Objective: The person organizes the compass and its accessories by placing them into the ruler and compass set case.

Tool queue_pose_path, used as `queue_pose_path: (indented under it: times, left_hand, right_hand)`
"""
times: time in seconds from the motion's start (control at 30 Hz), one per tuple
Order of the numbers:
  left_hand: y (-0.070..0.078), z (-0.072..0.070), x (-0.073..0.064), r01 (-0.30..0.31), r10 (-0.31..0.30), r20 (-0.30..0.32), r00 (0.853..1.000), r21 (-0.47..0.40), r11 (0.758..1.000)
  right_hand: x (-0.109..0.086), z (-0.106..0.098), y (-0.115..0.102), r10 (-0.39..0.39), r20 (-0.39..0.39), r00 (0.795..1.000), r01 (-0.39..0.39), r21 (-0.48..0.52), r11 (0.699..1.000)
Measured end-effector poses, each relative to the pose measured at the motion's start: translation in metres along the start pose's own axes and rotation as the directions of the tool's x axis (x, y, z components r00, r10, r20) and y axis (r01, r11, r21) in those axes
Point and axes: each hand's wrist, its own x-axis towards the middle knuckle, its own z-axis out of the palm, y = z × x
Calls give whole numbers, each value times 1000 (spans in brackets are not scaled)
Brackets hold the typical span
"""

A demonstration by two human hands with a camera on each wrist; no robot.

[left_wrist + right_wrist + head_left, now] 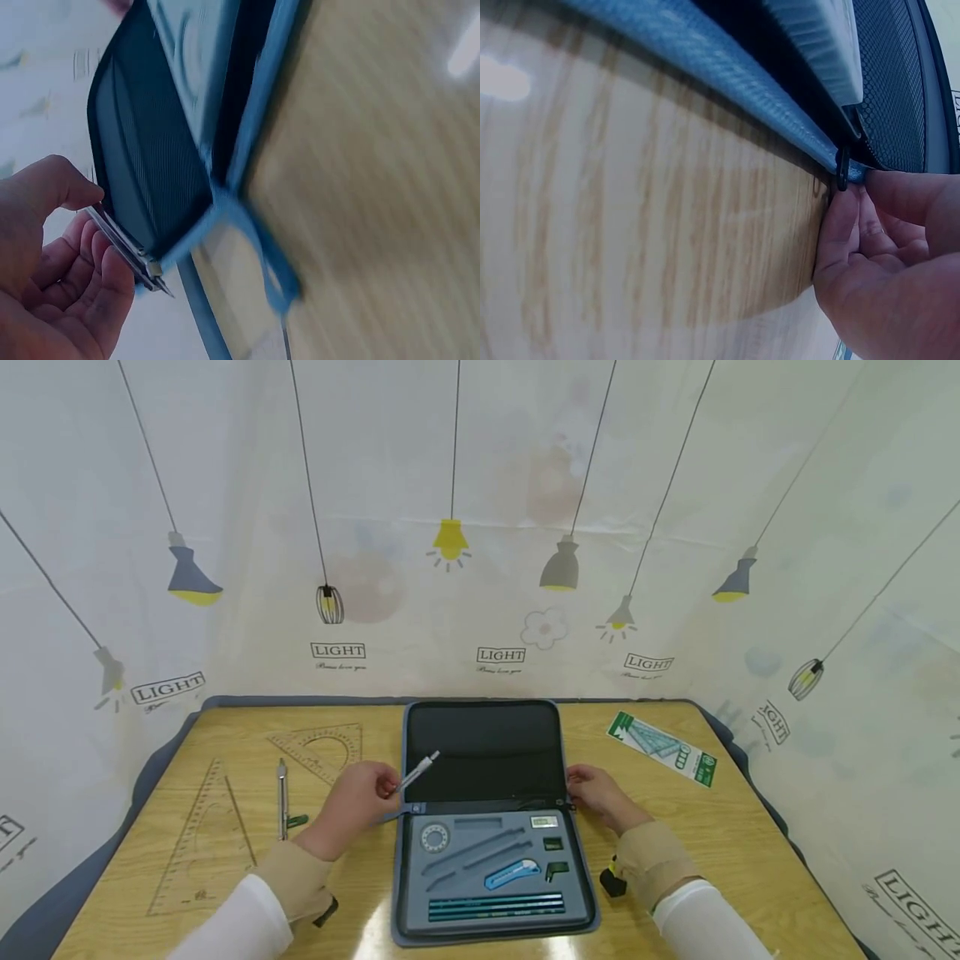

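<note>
My left hand point(357, 803) pinches a silver drawing compass point(420, 769) above the left edge of an unzipped blue case point(401, 893). In the left wrist view the compass point(124, 244) lies between thumb and fingers, its needle point showing. At the case's right side, near the fold, my right hand point(602, 795) pinches the blue fabric edge point(859, 174), close to a dark zipper pull point(843, 169). The grey tray point(495, 881) in the case holds a round white dial point(434, 837), a blue utility knife point(512, 874), several dark green pencils point(495, 907), a white eraser point(543, 822) and small green pieces.
Left on the wooden table point(375, 868) lie a clear set square point(198, 852), another with a protractor arc point(330, 747), a second silver compass-like tool point(282, 802) and a small green item point(297, 820). A green-and-white ruler packet point(663, 748) is at the right rear.
</note>
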Motion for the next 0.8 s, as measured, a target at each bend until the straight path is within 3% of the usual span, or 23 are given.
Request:
queue_pose_path:
  times: [0.2,0.43,0.63,0.8]
  left_hand:
    - [26,31,-12,-72,69,98,993,32,997]
    - [51,55,-24,-188,167,188,968,100,977]
    - [65,69,-29,-197,164,277,947,95,976]
    - [70,79,-30,-206,153,308,939,147,968]
  right_hand:
    - [1,0,0,-7,5,1000,7,9,1000]
    - [1,2,-2,-12,-13,1000,12,8,1000]
    - [-1,3,-4,-18,-13,1000,18,1,1000]
    - [-1,3,-5,-21,-3,1000,21,-1,1000]
